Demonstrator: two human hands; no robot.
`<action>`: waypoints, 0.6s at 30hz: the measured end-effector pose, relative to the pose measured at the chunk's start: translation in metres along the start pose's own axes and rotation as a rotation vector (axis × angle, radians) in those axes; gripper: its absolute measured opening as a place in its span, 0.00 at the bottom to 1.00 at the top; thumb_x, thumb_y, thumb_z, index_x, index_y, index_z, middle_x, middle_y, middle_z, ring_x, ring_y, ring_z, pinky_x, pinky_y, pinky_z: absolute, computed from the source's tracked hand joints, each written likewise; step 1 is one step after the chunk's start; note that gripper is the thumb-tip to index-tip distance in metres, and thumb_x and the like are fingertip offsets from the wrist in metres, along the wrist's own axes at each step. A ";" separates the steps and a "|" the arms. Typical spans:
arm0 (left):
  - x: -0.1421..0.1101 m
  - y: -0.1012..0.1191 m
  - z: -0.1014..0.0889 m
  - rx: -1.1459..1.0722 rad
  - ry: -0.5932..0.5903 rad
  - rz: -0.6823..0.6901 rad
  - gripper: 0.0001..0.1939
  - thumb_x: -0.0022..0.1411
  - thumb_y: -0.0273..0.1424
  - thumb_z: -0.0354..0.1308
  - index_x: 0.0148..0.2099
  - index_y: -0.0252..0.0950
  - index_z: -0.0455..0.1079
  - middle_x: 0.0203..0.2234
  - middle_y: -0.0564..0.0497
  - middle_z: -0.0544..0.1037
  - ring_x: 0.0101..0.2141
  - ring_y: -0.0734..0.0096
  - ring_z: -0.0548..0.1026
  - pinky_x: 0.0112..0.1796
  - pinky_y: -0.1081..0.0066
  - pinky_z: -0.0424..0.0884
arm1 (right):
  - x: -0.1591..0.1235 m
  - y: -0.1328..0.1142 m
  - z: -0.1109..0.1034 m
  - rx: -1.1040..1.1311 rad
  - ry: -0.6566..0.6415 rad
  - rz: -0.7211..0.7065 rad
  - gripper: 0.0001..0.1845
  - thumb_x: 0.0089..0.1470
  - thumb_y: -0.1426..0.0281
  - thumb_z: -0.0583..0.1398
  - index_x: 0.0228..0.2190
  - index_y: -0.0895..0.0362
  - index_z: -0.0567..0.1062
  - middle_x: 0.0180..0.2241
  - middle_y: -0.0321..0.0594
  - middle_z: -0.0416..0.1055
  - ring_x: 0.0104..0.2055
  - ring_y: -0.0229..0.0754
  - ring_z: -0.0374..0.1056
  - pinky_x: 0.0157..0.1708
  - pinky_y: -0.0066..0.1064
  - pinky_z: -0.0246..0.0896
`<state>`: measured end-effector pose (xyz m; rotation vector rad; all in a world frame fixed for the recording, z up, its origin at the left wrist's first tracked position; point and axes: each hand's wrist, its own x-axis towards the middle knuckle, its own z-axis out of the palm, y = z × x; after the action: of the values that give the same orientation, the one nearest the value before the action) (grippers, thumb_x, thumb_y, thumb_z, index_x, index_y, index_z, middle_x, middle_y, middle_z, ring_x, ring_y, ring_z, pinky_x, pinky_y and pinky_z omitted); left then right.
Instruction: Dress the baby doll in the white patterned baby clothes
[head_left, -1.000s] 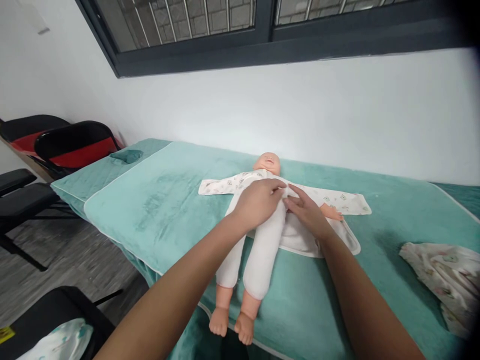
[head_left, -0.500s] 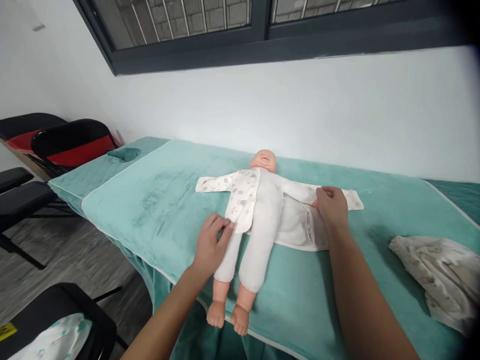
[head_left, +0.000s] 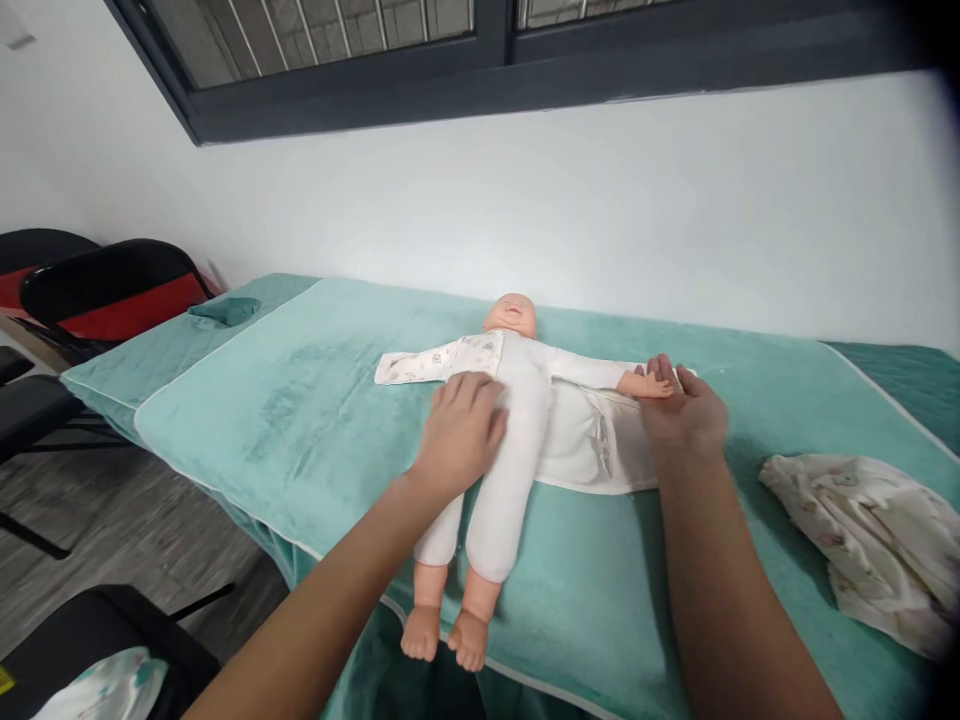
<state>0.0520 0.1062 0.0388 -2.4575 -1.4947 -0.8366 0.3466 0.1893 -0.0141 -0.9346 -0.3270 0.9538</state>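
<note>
A baby doll in a white bodysuit lies on its back, head toward the wall and bare feet toward me. A printed baby shirt covers its arm and side at the left, while the shirt's other half is spread flat beneath the doll's right-hand side, white lining up. My left hand rests palm down over the shirt front on the doll's torso, fingers extended. Palm up, my right hand is under the doll's outstretched hand, its fingers loosely curled and apart. The sleeve behind it is mostly hidden.
A green padded cover lies over the bed, which stands along a white wall below a window. Crumpled printed cloth lies at the right. Black-and-red chairs stand left; a nearer black chair holds another cloth.
My left hand has left the shirt's lower edge and moved up onto the doll's torso. My right hand has turned palm up, and the doll's arm now lies outside the sleeve, across my fingers.
</note>
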 end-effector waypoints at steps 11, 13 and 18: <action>0.139 0.041 0.064 0.006 -0.386 0.283 0.19 0.67 0.34 0.53 0.58 0.36 0.63 0.53 0.43 0.74 0.52 0.57 0.72 0.48 0.59 0.69 | -0.024 -0.019 0.036 0.176 -0.544 -0.069 0.23 0.63 0.52 0.54 0.50 0.55 0.71 0.61 0.50 0.66 0.64 0.46 0.63 0.65 0.45 0.57; 0.148 0.038 0.062 0.012 -0.439 0.329 0.15 0.65 0.33 0.55 0.53 0.37 0.66 0.49 0.45 0.75 0.47 0.58 0.74 0.41 0.62 0.69 | -0.010 -0.012 0.028 0.006 -0.417 -0.109 0.17 0.60 0.58 0.56 0.48 0.53 0.70 0.57 0.47 0.69 0.59 0.47 0.68 0.60 0.48 0.63; 0.155 0.037 0.049 0.123 -0.410 0.379 0.16 0.62 0.29 0.55 0.52 0.35 0.65 0.50 0.43 0.74 0.47 0.57 0.72 0.37 0.62 0.67 | 0.015 0.011 0.011 -0.733 -0.360 -0.254 0.17 0.40 0.66 0.67 0.36 0.53 0.74 0.44 0.47 0.76 0.53 0.55 0.69 0.52 0.48 0.65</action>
<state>0.1566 0.2279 0.0855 -2.7961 -1.0713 -0.1736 0.3425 0.2095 -0.0184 -1.3375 -1.1273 0.7653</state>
